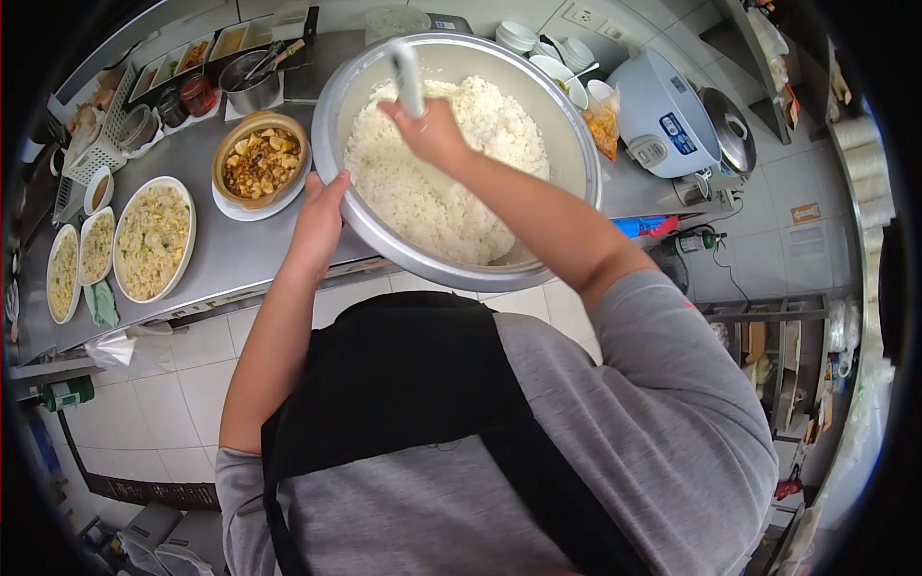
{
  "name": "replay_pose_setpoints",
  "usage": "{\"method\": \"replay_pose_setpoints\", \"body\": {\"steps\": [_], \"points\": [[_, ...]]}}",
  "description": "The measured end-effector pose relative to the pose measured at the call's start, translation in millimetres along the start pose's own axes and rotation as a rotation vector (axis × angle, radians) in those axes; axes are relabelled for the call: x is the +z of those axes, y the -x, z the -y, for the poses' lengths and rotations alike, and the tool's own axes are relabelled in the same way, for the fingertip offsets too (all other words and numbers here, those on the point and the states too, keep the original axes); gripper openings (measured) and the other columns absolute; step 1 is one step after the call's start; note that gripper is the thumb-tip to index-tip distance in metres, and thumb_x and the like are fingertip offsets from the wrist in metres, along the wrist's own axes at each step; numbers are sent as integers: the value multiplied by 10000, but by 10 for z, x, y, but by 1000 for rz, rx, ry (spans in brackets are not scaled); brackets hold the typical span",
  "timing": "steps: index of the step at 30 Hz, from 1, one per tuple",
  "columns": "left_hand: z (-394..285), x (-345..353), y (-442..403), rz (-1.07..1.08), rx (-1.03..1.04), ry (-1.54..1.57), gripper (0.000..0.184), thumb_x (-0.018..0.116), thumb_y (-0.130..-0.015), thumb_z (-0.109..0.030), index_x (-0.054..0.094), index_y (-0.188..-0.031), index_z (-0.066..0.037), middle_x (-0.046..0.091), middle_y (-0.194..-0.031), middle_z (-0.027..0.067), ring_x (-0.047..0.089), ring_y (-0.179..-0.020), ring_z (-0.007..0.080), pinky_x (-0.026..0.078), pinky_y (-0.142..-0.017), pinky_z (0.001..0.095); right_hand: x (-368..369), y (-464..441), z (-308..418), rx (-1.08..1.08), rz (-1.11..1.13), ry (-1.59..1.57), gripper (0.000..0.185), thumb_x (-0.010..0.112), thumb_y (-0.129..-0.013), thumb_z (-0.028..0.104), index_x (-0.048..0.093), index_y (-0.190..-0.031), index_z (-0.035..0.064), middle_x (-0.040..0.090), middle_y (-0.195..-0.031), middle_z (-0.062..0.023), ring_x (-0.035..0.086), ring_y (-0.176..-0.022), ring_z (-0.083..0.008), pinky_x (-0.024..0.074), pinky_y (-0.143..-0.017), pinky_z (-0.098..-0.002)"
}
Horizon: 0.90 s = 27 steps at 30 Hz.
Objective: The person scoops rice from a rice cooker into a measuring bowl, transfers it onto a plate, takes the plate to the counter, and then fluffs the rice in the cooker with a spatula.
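Note:
A large metal pot [586, 154] full of cooked white rice [499, 125] is tilted toward me at the counter's front edge. My right hand [437, 134] is over the rice, its fingers wrapped round a white rice paddle [407, 79]. The paddle is smeared by motion, and I cannot see whether its far part touches the rice. On the pot's left side, my left hand [322, 216] grips the rim with the thumb on top; its other fingers are mostly hidden. Just left of that hand, a clay bowl of tofu in brown sauce [259, 163] rests on a white plate [252, 211].
Oval dishes of fried rice [154, 240] stand on the steel counter [206, 264] at left. Behind them are seasoning containers [197, 94] and a small pot with utensils [252, 82]. A rice cooker [663, 110] and stacked white bowls [519, 36] are at right and back.

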State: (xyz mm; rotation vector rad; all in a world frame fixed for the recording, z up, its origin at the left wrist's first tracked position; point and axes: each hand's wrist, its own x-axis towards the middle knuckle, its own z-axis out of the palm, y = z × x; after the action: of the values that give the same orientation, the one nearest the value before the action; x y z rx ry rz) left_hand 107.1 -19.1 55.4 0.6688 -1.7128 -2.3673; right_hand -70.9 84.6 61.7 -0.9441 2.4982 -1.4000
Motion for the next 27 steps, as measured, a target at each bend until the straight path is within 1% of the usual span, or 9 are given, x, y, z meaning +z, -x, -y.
{"method": "replay_pose_setpoints", "body": {"steps": [4, 7, 10, 13, 16, 20, 22, 23, 27], "points": [[20, -1, -17, -13, 10, -20, 376, 451, -954, -325, 366, -1179, -36, 497, -1192, 129, 463, -1105, 196, 341, -956, 347, -530, -57, 545, -35, -25, -154, 455, 673, -817, 435, 615, -643, 18, 548, -532, -51, 534, -483, -140, 435, -472, -314], [-4, 8, -8, -17, 3, -12, 376, 449, -954, -327, 368, -1179, -37, 499, -1184, 124, 466, -1090, 192, 348, -941, 342, -347, 150, 105, 153, 91, 55, 471, 685, -796, 466, 632, -671, 15, 585, -574, -62, 556, -509, -153, 458, -506, -314], [-10, -6, -25, -5, 26, -37, 382, 448, -955, -324, 364, -1189, -34, 495, -1194, 127, 466, -1092, 193, 350, -937, 339, -34, 302, -134, -163, 206, 87, 481, 710, -764, 480, 660, -722, 4, 622, -607, -104, 593, -542, -167, 478, -549, -322], [-18, 19, 16, -2, 11, -2, 376, 450, -955, -318, 368, -1190, -36, 491, -1202, 128, 465, -1095, 193, 354, -930, 337, -194, 249, 35, -60, 233, 97, 461, 728, -751, 458, 654, -725, 4, 609, -594, -102, 593, -548, -163, 478, -561, -318], [-19, -7, -7, -11, -1, -67, 386, 446, -956, -317, 363, -1208, -38, 483, -1221, 134, 463, -1118, 201, 353, -941, 341, -543, 278, 443, -52, 309, -122, 443, 727, -760, 440, 648, -747, 4, 604, -599, -100, 587, -554, -177, 478, -569, -327], [-12, 14, 11, -1, 4, -23, 397, 449, -955, -322, 356, -1221, -43, 490, -1218, 127, 469, -1116, 199, 357, -944, 341, -7, 542, -30, -21, 180, -132, 424, 702, -793, 422, 645, -750, 5, 606, -609, -94, 588, -565, -183, 478, -571, -334], [-30, -14, 17, -11, 8, -37, 402, 449, -954, -323, 352, -1226, -43, 492, -1219, 126, 471, -1116, 199, 357, -948, 342, 162, 537, -32, -194, 208, -8, 407, 673, -823, 411, 651, -767, 8, 607, -621, -85, 584, -570, -190, 478, -571, -345], [-26, -17, 22, -2, 1, -30, 403, 450, -954, -325, 354, -1227, -45, 494, -1220, 125, 475, -1113, 198, 360, -943, 342, 115, 504, 2, -47, 262, -25, 405, 650, -843, 410, 656, -794, 8, 590, -604, -71, 576, -560, -171, 476, -558, -334], [18, 2, -18, -16, 15, -21, 398, 447, -954, -328, 365, -1229, -52, 504, -1220, 125, 490, -1101, 201, 372, -927, 343, -318, 401, 419, 58, 346, -220, 397, 650, -846, 392, 647, -804, -3, 557, -591, -62, 561, -549, -124, 468, -536, -292]]}}
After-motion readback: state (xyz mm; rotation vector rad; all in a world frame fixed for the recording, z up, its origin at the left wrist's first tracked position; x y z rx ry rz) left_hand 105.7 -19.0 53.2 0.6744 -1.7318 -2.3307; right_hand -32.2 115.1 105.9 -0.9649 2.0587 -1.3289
